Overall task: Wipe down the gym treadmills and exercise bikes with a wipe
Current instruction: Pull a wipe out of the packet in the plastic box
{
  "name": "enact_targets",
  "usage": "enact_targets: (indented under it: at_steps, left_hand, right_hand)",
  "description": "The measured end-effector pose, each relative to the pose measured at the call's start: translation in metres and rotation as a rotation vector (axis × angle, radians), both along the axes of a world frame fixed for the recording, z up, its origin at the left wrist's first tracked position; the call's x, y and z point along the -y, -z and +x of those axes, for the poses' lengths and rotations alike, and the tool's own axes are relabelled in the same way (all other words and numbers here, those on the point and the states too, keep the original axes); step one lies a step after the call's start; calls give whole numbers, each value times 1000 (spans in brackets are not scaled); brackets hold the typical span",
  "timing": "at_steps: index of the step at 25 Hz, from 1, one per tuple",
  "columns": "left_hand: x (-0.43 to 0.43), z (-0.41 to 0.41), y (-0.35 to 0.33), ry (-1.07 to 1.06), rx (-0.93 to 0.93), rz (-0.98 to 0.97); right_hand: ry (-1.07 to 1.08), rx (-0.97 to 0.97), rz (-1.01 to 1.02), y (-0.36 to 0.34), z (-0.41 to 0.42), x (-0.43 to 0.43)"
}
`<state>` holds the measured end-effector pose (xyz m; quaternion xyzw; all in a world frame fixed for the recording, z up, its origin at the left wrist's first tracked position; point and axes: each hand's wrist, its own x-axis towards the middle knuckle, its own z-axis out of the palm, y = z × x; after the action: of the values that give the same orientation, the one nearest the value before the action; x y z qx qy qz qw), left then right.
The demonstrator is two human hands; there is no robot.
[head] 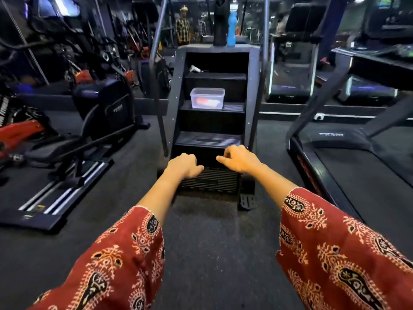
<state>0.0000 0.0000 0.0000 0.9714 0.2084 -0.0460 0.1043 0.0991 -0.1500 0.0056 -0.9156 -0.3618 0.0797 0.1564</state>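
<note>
**Room.** Dim gym hall with machines in rows and a mirrored or glazed back wall.

**Floor** (212, 253). Dark speckled rubber matting that runs under all the equipment.

**Treadmill** (357, 175). Right of centre, black belt, its frame rising up and to the right. Second treadmill (290, 70) stands at the back right.

**Elliptical trainer** (105, 113). Left of centre, black, on rails.

**Exercise bike** (20, 133). Far left edge, red frame, only partly in view.

**Stair machine** (210, 139). Centre, with black ribbed steps between grey side panels.

**Sleeves** (335, 242). Red with a paisley print, on both forearms.

**Left hand** (183, 164) and **right hand** (239, 158). Both hands are stretched forward over the lowest steps. They are near each other but apart, fingers loosely curled, holding nothing.

**Clear plastic box** (207, 98). Lidded, on a middle step. The contents are white and orange; whether they are a wipe cannot be told.

**Blue bottle** (232, 25). Upright on the machine's top ledge.

**Small white object** (194, 68). On the upper step, too small to identify.
</note>
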Motion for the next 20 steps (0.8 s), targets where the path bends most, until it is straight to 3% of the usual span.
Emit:
enact_targets:
  at_steps: [8, 20]
  left_hand:
    - [-118, 94, 22, -18, -71, -21]
    - [-302, 342, 15, 12, -61, -37]
  right_hand:
    - [-11, -39, -16, 25, 107, -124]
    - [24, -72, 40, 23, 342, -316]
